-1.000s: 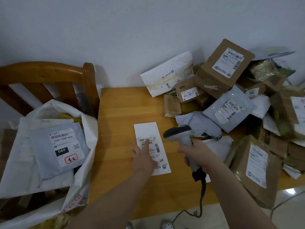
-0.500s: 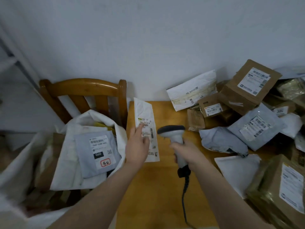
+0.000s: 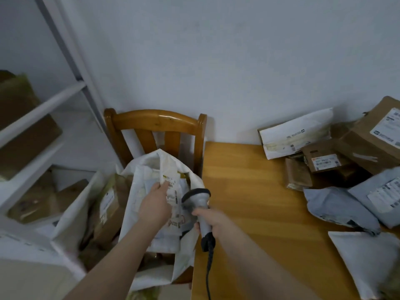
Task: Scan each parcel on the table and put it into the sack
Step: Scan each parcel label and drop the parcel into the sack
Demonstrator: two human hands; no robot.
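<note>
- Since half a second ago, the flat white mailer (image 3: 173, 187) has been carried off the wooden table (image 3: 249, 213) to the sack (image 3: 132, 213) mouth, left of centre.
- It is pinched near its label by the left hand (image 3: 154, 204); the barcode scanner (image 3: 197, 198) is clasped in the right hand (image 3: 213, 221).
- Being thin and slick, the mailer could be snagged on the sack's limp, crumpled rim.
- If released early, it might be dropped beside the varnished chair (image 3: 155, 120).

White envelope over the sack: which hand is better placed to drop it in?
Left. The left hand holds the white envelope above the open sack; the right hand grips the scanner.
</note>
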